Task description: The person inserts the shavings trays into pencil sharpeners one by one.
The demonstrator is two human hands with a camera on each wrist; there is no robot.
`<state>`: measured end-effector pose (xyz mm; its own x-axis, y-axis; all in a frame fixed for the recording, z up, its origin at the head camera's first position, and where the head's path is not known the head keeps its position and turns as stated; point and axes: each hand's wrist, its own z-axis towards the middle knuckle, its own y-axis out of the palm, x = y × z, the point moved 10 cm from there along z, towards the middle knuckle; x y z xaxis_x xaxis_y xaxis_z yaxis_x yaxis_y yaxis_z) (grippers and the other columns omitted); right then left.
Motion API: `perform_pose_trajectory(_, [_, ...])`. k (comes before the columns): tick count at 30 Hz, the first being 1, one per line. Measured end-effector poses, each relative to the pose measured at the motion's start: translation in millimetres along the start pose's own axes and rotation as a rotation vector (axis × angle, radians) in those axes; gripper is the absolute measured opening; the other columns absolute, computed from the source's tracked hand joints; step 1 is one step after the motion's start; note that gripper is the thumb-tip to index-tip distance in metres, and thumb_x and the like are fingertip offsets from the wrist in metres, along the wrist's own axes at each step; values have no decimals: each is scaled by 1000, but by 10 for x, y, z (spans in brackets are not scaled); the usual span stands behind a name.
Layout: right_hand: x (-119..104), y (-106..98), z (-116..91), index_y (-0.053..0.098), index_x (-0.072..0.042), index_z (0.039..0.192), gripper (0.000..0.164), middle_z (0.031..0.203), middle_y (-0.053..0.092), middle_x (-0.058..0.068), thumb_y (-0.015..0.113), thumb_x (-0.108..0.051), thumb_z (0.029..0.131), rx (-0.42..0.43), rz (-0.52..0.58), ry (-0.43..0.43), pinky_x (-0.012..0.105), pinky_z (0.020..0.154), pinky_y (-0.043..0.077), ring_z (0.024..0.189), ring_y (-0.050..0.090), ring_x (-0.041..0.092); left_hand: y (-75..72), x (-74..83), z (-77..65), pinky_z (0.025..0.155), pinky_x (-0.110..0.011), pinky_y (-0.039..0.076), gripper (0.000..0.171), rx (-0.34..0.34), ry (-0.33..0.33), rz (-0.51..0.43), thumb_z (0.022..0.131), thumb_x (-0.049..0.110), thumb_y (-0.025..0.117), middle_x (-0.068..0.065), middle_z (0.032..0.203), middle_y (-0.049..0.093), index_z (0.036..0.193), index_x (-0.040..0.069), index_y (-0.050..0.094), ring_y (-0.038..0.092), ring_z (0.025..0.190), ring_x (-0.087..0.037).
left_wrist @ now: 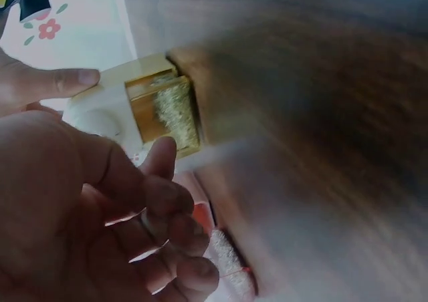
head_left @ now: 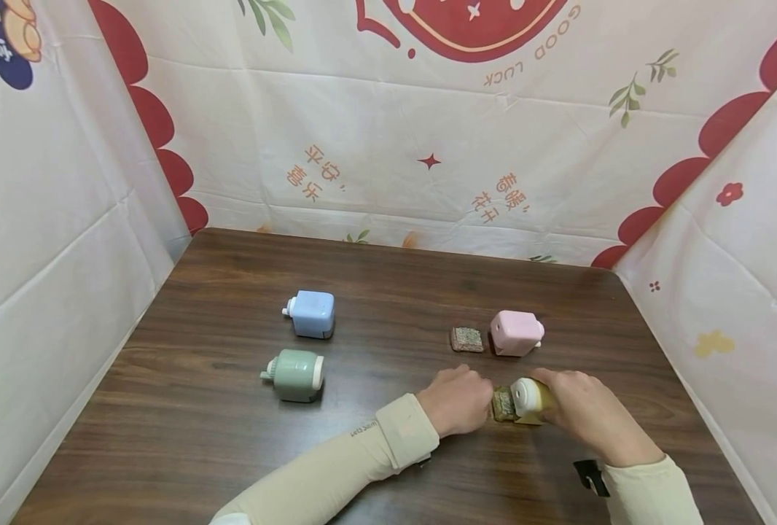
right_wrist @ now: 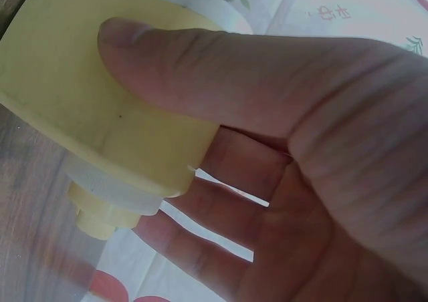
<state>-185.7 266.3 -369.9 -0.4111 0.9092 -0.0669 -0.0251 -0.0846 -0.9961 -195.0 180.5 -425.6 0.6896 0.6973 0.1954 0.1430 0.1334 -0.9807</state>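
In the head view my right hand (head_left: 588,408) grips a small yellow bottle-shaped dispenser (right_wrist: 87,81), its thumb on one broad face. The pump nozzle (right_wrist: 100,208) points down in the right wrist view. The white-ended side has an open compartment, and a grainy, bristly pad (left_wrist: 176,115) sits at its mouth. My left hand (head_left: 459,399) is beside that pad, fingers loosely curled; no held thing shows between them. Whether a fingertip touches the pad I cannot tell. Beyond lie a pink dispenser (head_left: 516,333) and a grainy reddish-edged pad (head_left: 467,339) next to it.
A blue dispenser (head_left: 313,313) and a green one (head_left: 297,375) lie on the left part of the brown wooden table (head_left: 388,292), nozzles pointing left. White printed cloth (head_left: 375,117) walls the table at the back and on both sides.
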Motion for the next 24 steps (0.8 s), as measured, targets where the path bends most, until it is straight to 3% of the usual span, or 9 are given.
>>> perform_pose_trajectory(3, [0, 6, 1, 68, -14, 90, 40, 73, 69, 1, 87, -8, 56, -6, 3, 1, 44, 55, 50, 63, 59, 17, 114, 10, 19, 47, -32, 48, 29, -77, -3, -26, 86, 19, 60, 5, 69, 66, 57, 22, 57, 51, 58, -12])
perform_pose_trajectory(6, [1, 11, 2, 68, -14, 91, 39, 73, 69, 1, 87, -8, 57, -11, 4, 3, 44, 55, 51, 63, 59, 17, 200, 49, 42, 44, -30, 47, 30, -119, 17, -30, 85, 20, 62, 6, 66, 64, 56, 23, 54, 49, 53, -10])
perform_pose_trajectory(11, [5, 18, 6, 68, -14, 92, 41, 73, 69, 1, 88, -8, 57, -18, 4, 6, 44, 57, 51, 64, 59, 16, 297, 135, 85, 43, -27, 47, 30, -141, 56, -14, 87, 22, 62, 7, 62, 62, 57, 24, 55, 49, 50, -9])
perform_pose_trajectory(24, [-27, -19, 10, 67, -14, 93, 43, 73, 69, 0, 89, -9, 56, -10, 1, -26, 42, 54, 50, 62, 58, 15, 336, 199, 113, 44, -26, 46, 31, -178, 39, -28, 90, 26, 61, 6, 63, 59, 59, 23, 56, 49, 51, -9])
